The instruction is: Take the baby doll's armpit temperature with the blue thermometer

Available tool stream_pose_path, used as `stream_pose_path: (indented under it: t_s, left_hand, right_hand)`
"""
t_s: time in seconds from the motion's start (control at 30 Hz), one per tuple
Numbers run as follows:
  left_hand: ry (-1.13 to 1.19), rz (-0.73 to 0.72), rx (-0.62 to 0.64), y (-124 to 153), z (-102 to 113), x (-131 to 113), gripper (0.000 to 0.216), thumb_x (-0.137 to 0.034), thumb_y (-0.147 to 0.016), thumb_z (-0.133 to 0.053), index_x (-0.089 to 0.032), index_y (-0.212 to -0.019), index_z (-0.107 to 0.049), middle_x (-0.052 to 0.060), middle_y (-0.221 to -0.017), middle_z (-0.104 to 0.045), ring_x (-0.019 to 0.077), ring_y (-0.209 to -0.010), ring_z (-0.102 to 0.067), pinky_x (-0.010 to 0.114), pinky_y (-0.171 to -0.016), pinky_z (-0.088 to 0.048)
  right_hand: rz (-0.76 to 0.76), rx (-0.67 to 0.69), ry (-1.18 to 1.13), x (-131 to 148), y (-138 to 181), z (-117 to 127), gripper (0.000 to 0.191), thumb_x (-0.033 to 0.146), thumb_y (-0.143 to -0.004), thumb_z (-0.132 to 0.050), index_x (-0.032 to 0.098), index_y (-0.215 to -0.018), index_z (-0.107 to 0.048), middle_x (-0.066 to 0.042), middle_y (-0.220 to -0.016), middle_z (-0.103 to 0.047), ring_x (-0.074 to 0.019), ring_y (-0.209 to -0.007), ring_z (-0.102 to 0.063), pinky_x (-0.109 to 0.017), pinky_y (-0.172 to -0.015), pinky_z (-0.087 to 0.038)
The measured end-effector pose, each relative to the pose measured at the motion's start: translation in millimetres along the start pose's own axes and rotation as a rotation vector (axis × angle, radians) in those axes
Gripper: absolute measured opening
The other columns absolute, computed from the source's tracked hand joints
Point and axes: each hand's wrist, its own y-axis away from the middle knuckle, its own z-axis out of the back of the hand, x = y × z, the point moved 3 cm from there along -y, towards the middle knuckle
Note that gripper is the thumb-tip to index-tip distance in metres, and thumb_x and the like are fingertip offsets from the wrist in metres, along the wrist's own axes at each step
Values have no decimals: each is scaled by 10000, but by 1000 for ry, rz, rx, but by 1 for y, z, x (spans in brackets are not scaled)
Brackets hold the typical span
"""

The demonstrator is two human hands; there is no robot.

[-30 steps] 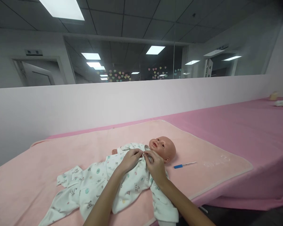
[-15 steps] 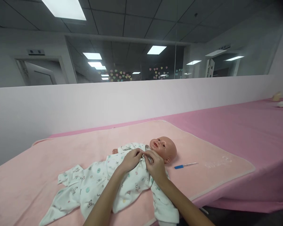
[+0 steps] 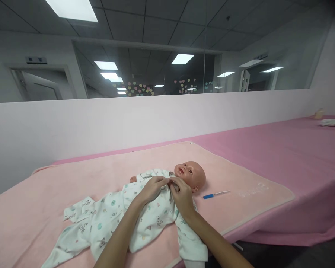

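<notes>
A bald baby doll (image 3: 194,175) lies on its back, head to the right, dressed in a white baby shirt (image 3: 152,221) with small coloured prints. Matching baby trousers (image 3: 107,212) stretch to the left. Both hands meet at the shirt's neckline, just below the doll's chin. My left hand (image 3: 153,189) is closed, its fingertips pinching the shirt's edge. Close against it, my right hand (image 3: 182,193) pinches the same edge with thumb and forefinger. The fingers hide the exact spot they grip. To the right of the head lies a thermometer (image 3: 216,194) with a blue end.
A peach blanket (image 3: 240,208) lies under the doll, over a pink table cover (image 3: 296,160). Behind rises a white wall (image 3: 156,119) with glass above it. At the far right are a folded cloth (image 3: 333,123) and a small yellowish object (image 3: 319,113).
The whole view has shifted slightly, so everything sits a little further left. Both hands stay at the neckline, with the fingertips drawn slightly closer together.
</notes>
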Motion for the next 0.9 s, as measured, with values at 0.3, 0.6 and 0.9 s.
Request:
stream_pose_path:
  t_s: [0.3,0.6,0.9]
  left_hand:
    - [-160,-39,-62,-5,1,15,345,-385,-759,-449,-137,-902,-641,3,-636,-537,121,-600,-444,217,-579,-348]
    - [-31,-103,-61,0,1,3,266,-337,-760,-453,-160,-860,-624,-23,-612,-471,105,-590,-414,210,-569,-320]
    - [125,-18,-83,-3,1,5,213,-309,-730,-473,-142,-748,-604,20,-732,-580,149,-738,-522,245,-699,-399]
  right_hand:
    - [-63,-36,-35,-3,0,1,210,250,-793,-459,173,-828,-651,-36,-689,-632,-127,-513,-521,-243,-516,-435]
    - [-123,-33,1,-6,0,2,183,252,-804,-438,162,-781,-595,20,-525,-509,-107,-450,-441,-225,-492,-381]
    - [11,56,78,0,0,1,152,268,-784,-485,177,-846,-589,-43,-798,-594,-147,-665,-536,-266,-645,-442]
